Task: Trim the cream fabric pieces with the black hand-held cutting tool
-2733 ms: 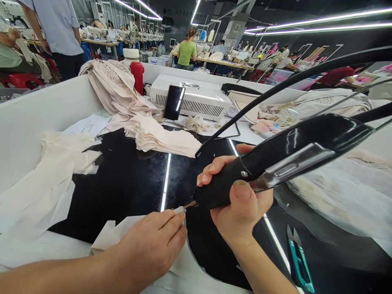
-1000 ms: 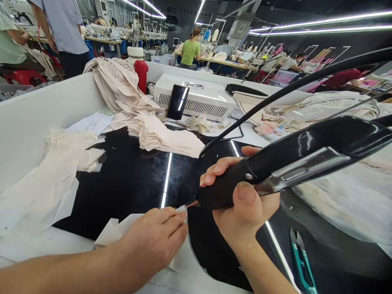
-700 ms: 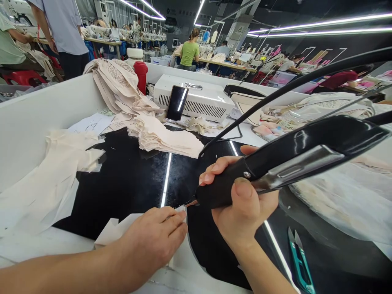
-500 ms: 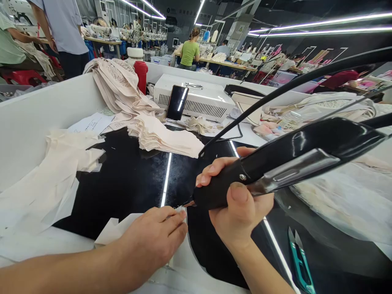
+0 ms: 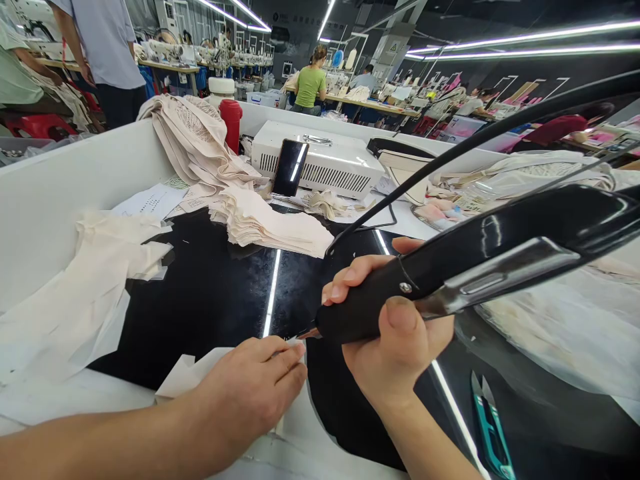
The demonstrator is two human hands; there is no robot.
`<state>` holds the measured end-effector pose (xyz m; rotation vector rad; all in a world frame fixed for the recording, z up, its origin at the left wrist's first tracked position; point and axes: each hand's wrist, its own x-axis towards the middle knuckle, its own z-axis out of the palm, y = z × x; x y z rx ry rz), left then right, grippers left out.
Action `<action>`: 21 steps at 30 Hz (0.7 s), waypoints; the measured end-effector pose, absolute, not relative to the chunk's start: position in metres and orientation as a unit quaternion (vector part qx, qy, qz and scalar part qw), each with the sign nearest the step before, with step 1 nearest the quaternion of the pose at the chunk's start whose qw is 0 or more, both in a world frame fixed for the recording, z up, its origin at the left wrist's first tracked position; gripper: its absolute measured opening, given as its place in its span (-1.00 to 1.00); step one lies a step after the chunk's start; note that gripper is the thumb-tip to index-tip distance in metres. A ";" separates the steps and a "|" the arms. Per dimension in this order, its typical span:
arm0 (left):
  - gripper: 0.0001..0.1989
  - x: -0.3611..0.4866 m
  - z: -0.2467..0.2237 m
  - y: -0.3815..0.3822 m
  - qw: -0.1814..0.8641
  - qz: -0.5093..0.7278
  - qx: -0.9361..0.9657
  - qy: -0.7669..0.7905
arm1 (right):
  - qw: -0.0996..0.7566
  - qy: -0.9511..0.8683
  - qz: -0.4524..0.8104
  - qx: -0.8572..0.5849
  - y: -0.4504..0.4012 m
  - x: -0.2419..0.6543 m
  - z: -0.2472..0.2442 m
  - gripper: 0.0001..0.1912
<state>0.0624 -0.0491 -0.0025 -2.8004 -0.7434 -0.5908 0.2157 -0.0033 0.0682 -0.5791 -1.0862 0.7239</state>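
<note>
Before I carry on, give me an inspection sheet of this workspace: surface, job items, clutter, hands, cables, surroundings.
Surface: glossy black tabletop, with light reflections and a few small pale specks.
Job's things: black tool, its tip at the edge of a pale sheet.
Clutter: teal snips, blades apart, at lower right; stacked fabric farther back; phone in front of a white box; loose fabric at left.
Hands: left hand holding the sheet beside the tip; right hand wrapped around the tool.
Cables: black cable arching above the tool and out of the picture at right; lower attachment unclear.
Surroundings: white partition, with people and sewing machines beyond.
</note>
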 end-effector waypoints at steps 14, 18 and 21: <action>-0.79 0.064 -0.004 -0.050 0.129 -0.189 -0.942 -0.245 | 0.746 -0.509 0.332 -0.273 -0.004 0.213 0.064 -0.54; -0.80 0.064 -0.005 -0.050 0.129 -0.187 -0.943 -0.243 | 0.741 -0.521 0.335 -0.260 -0.003 0.214 0.063 -0.54; -0.81 0.064 -0.006 -0.050 0.126 -0.192 -0.943 -0.242 | 0.740 -0.524 0.334 -0.257 -0.003 0.214 0.062 -0.56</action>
